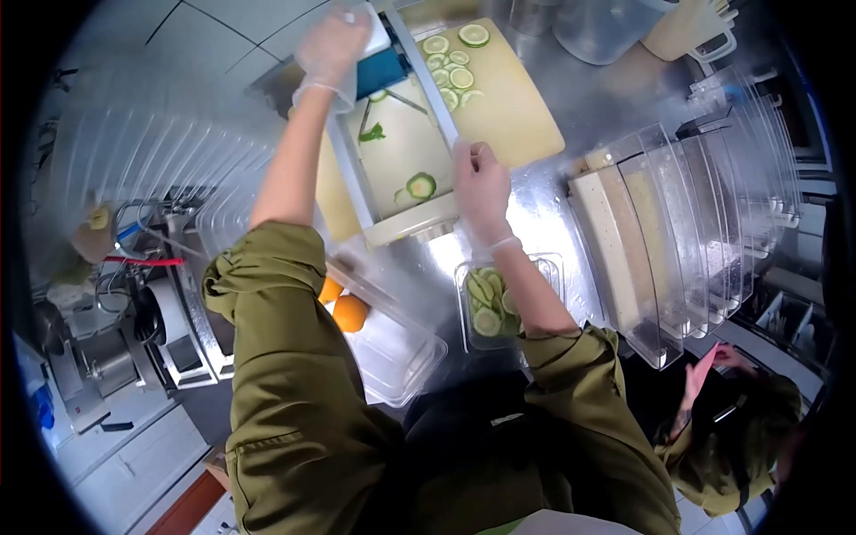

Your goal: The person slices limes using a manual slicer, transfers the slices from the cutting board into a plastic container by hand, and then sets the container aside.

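Observation:
A mandoline slicer [410, 134] with a pale frame and metal rails lies across the yellowish cutting board. My left hand [334, 53], in a clear glove and slightly blurred, is closed at the slicer's far end on a white food pusher [374, 34]; what is under the pusher is hidden. Gloved too, my right hand [484, 192] has its fingers curled around the near right corner of the slicer's frame. A green-rimmed slice [421, 185] and a green scrap [372, 133] lie on the slicer bed. Several lime slices [461, 78] rest on the cutting board [517, 116].
Below my right forearm stands a clear tub [465, 330] of green slices. Oranges [349, 314] sit by a clear plastic container [397, 370] near my left sleeve. Tall clear bins [664, 232] line the right side. A co-worker [736, 437] holds something pink at lower right.

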A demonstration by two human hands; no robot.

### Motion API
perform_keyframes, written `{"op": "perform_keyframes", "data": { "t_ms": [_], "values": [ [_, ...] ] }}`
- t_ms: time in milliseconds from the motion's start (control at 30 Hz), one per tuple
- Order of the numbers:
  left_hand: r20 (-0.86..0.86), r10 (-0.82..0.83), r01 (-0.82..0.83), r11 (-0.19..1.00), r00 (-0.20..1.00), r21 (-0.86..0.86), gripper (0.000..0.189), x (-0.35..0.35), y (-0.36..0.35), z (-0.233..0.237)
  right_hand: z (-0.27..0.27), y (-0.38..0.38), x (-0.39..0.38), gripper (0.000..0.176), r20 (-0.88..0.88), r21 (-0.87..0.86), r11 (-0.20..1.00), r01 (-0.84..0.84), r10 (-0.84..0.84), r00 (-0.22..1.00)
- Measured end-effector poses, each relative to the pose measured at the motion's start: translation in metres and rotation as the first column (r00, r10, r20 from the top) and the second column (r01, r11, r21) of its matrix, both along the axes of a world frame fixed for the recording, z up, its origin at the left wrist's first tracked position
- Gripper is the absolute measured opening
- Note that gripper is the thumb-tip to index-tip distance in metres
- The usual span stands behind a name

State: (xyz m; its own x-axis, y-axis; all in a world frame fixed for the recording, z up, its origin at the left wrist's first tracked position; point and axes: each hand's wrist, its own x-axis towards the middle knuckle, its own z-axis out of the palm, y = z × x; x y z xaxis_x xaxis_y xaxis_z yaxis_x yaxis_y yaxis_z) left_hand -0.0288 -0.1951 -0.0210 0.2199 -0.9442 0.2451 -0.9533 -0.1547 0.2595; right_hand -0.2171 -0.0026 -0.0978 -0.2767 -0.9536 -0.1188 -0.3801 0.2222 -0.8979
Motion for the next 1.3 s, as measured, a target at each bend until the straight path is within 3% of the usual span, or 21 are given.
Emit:
{"op": "perform_keyframes", "data": {
  "t_ms": [67, 200, 267, 333, 367, 400, 433, 500, 600, 633, 700, 800, 867, 900, 1033, 1133, 1300],
  "values": [
    [-0.049, -0.126, 0.118, 0.984, 0.991, -0.137, 0.052, 0.013, -0.02, -0.01, 0.0, -0.003, 0.0, 0.035, -0.011, -0.04, 0.999, 0.027, -0.027, 1.0],
    [-0.054, -0.06, 0.057, 0.997, 0.997, -0.06, 0.046, 0.006, -0.015, -0.009, -0.005, 0.002, 0.002, 0.035, -0.011, -0.075, 0.996, 0.043, -0.044, 0.999],
    [0.005, -0.053, 0.053, 0.998, 0.999, -0.024, 0.054, -0.002, 0.017, 0.0, -0.005, 0.002, 0.0, 0.035, -0.022, -0.069, 0.997, 0.03, -0.031, 0.999],
    [-0.102, -0.04, 0.036, 0.998, 0.994, -0.044, 0.046, -0.024, 0.067, 0.008, -0.002, 0.003, 0.001, 0.036, -0.008, -0.049, 0.998, 0.025, -0.025, 1.0],
    [-0.084, 0.005, 0.0, 0.998, 0.996, 0.06, 0.046, -0.035, 0.088, 0.013, -0.001, 0.003, 0.001, 0.037, 0.005, -0.036, 0.999, 0.027, -0.026, 1.0],
    [-0.072, 0.026, -0.024, 0.999, 0.997, 0.022, 0.049, -0.041, 0.102, 0.007, 0.0, 0.002, 0.002, 0.037, 0.019, -0.023, 0.999, 0.032, -0.031, 0.999],
    [-0.07, -0.044, 0.035, 0.992, 0.997, -0.122, 0.049, -0.045, 0.115, 0.002, 0.0, 0.003, 0.002, 0.038, 0.004, -0.02, 0.999, 0.027, -0.027, 1.0],
    [-0.074, -0.078, 0.066, 0.986, 0.994, -0.155, 0.048, -0.045, 0.12, 0.004, -0.003, 0.003, 0.002, 0.039, -0.034, -0.017, 1.0, 0.006, -0.007, 0.999],
    [-0.092, -0.003, 0.027, 0.965, 0.996, 0.26, 0.048, -0.036, 0.096, 0.028, -0.007, 0.002, 0.002, 0.039, -0.076, -0.012, 1.0, -0.015, 0.014, 0.997],
    [-0.12, -0.013, 0.016, 1.0, 0.993, 0.024, 0.051, -0.029, 0.078, 0.017, -0.006, 0.002, 0.0, 0.038, -0.065, 0.013, 0.999, -0.039, 0.04, 0.997],
    [-0.031, -0.02, 0.024, 0.992, 0.999, 0.126, 0.045, -0.02, 0.04, 0.029, 0.001, -0.001, -0.002, 0.038, -0.039, 0.061, 0.995, -0.082, 0.084, 0.996],
    [-0.059, 0.01, -0.012, 1.0, 0.998, -0.023, 0.044, -0.005, -0.006, 0.014, -0.003, -0.005, 0.0, 0.027, -0.038, 0.0, 0.997, -0.077, 0.077, 0.996],
    [-0.074, 0.045, -0.047, 0.999, 0.996, -0.021, 0.044, 0.0, -0.011, 0.003, 0.005, -0.006, -0.004, 0.02, -0.395, -0.362, 0.894, -0.263, 0.108, 0.912],
    [-0.082, 0.065, -0.065, 0.998, 0.994, 0.01, 0.044, -0.007, -0.005, 0.016, 0.012, -0.008, -0.003, 0.018, -0.548, -0.502, 0.777, -0.381, 0.055, 0.835],
    [-0.084, 0.089, -0.088, 0.996, 0.992, 0.011, 0.042, -0.011, -0.003, 0.025, 0.031, -0.02, 0.012, 0.013, -0.709, -0.111, 0.696, -0.709, 0.445, 0.547],
    [-0.101, 0.062, -0.061, 0.998, 0.993, 0.008, 0.042, -0.008, -0.004, 0.023, 0.041, -0.03, 0.026, 0.011, -0.764, 0.329, 0.567, -0.755, 0.63, 0.139],
    [-0.157, 0.078, -0.074, 0.997, 0.985, 0.031, 0.044, -0.007, -0.005, 0.025, 0.025, -0.032, 0.026, 0.009, -0.839, 0.175, 0.552, -0.815, 0.518, 0.17]
  ]
}}
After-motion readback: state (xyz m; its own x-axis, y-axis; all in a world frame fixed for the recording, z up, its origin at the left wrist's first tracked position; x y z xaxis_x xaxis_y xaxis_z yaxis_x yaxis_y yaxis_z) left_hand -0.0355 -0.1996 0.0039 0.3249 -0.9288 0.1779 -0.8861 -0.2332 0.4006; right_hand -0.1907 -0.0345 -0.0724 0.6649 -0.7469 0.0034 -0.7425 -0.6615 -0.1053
